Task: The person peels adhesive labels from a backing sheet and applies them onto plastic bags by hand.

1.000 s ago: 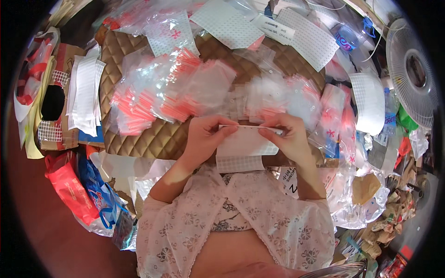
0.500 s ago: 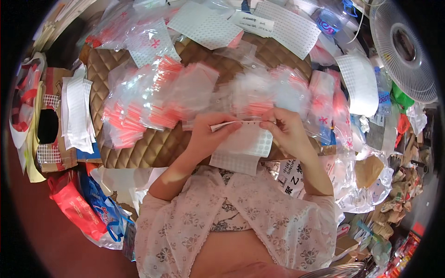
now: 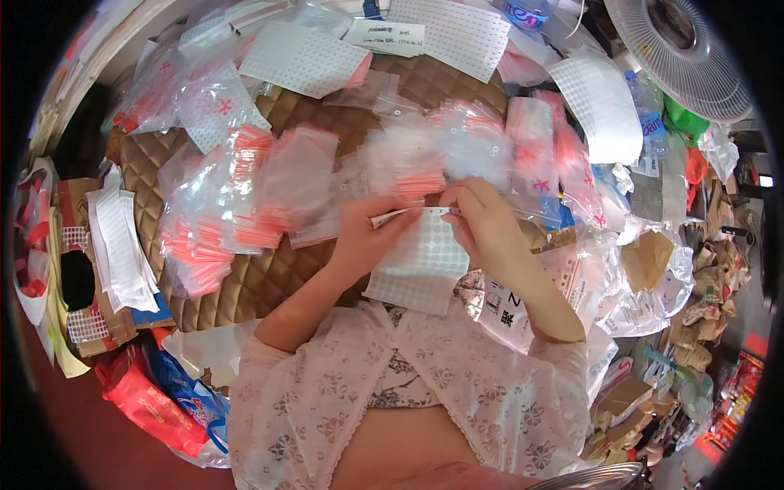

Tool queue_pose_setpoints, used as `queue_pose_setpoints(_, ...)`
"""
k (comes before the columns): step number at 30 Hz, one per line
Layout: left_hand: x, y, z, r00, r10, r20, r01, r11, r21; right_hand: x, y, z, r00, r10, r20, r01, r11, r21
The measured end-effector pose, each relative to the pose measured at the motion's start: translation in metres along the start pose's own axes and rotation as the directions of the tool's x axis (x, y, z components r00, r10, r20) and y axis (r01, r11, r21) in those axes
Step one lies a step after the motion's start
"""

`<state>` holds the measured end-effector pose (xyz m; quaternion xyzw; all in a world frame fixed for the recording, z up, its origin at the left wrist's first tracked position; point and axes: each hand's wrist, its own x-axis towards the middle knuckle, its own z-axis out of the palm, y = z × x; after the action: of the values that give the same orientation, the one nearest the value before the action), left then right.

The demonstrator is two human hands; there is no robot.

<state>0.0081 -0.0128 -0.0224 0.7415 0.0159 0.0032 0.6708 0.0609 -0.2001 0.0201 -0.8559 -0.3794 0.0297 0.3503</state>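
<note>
A white sheet of round dot stickers (image 3: 418, 260) hangs in front of my chest, its top edge folded over. My left hand (image 3: 367, 230) is closed on the upper left of this sheet, thumb along the fold. At the top right, the fingertips of my right hand (image 3: 483, 222) are pinched together against the sheet's edge; whether a single sticker is between them cannot be made out. Just beyond my hands lie fanned stacks of clear plastic bags with red edges, one stack (image 3: 400, 155) in the middle and another (image 3: 200, 249) to the left.
All this lies on a brown quilted surface (image 3: 245, 298). More dotted sheets lie at the back (image 3: 304, 59) and right (image 3: 600, 106). A white fan (image 3: 678, 49) stands far right, beside a water bottle (image 3: 649, 122). White paper strips (image 3: 122, 249) and a red bag (image 3: 151, 400) are at left.
The view has turned, so the surroundings sit further left at the back. My right fingertips have shifted slightly left along the sheet's top edge; my left hand keeps its hold.
</note>
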Motion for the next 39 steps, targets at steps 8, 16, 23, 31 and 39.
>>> queue_pose_setpoints(8,-0.006,-0.007,0.001,0.999,-0.046,-0.013,0.045,0.997,-0.058,-0.003,0.008,0.003,0.998,-0.041,0.054,0.037,0.997,0.062)
queue_pose_setpoints(16,-0.031,-0.016,-0.017,0.964,-0.177,-0.199,0.153,0.980,-0.127,0.011,0.003,0.036,0.987,-0.078,0.144,0.077,0.997,0.013)
queue_pose_setpoints(23,-0.061,-0.028,-0.032,0.863,-0.341,-0.371,0.284,0.937,-0.201,0.031,-0.010,0.058,0.801,-0.551,0.233,0.594,0.779,-0.200)
queue_pose_setpoints(31,-0.077,-0.034,-0.047,0.802,-0.506,-0.317,0.289,0.794,-0.535,0.045,-0.004,0.082,0.700,-0.628,0.340,0.702,0.691,-0.169)
queue_pose_setpoints(39,-0.089,-0.042,-0.063,0.822,-0.565,-0.064,0.273,0.492,-0.827,0.056,0.003,0.082,0.593,-0.735,0.329,0.805,0.550,-0.224)
